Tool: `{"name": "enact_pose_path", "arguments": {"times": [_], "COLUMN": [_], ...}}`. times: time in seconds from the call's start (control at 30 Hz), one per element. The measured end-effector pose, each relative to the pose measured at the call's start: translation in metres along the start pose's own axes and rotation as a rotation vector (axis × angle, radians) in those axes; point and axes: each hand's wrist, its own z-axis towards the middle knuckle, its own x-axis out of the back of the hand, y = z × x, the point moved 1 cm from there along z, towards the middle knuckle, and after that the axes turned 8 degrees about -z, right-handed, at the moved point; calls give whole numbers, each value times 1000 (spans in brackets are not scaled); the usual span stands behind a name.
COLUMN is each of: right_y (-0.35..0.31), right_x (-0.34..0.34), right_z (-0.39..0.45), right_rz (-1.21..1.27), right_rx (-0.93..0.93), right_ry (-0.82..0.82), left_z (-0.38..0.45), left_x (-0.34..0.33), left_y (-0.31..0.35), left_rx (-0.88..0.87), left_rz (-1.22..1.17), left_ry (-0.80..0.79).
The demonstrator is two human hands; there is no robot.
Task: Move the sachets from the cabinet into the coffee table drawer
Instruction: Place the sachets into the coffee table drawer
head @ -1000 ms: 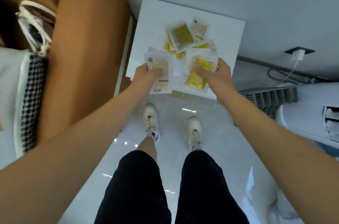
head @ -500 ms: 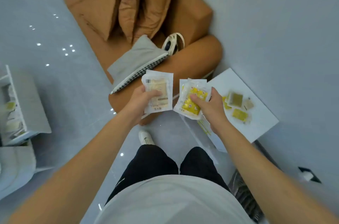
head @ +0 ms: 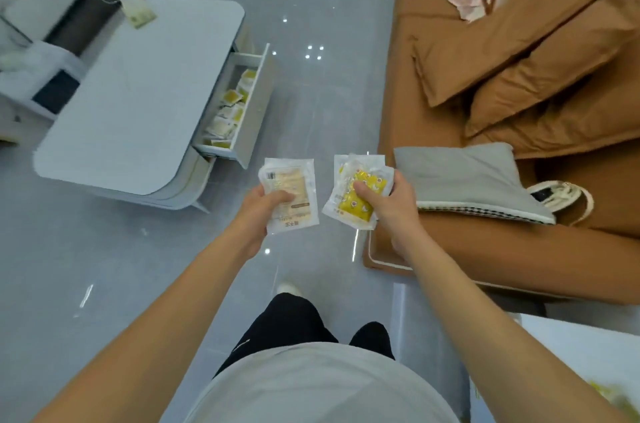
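I count two handfuls of sachets: my left hand point(head: 258, 214) grips a pale sachet stack point(head: 290, 195), thumb clamped across its front, and my right hand point(head: 389, 206) pinches a yellow sachet bundle point(head: 356, 194), thumb pressed on top; how many sachets each holds I cannot tell. One coffee table point(head: 138, 100) stands ahead on my left, its one drawer point(head: 254, 107) pulled open at the right edge, with roughly ten sachets point(head: 228, 114) lying inside. One brown sofa point(head: 519, 76) sits on my right with one grey cushion point(head: 460, 180) near its front edge. Half a second ago the view faced the sofa and white cabinet; now the cabinet point(head: 588, 353) shows only at the lower right corner and the table fills the left
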Motion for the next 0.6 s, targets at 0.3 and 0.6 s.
{"name": "enact_pose_path", "arguments": {"times": [0.3,0.6], "right_y": [-80,-118], "right_x": [-201,-348], "right_z": [129,317], "right_rz": [-136,-278], "right_rx": [-25,-35], "right_ry": [-207,-365], "left_z": [115,287], "left_x": [152,211], "left_y": [112,168], "left_rx": [-43,26], "left_rz": [-204,-350], "left_ry": [201,407]}}
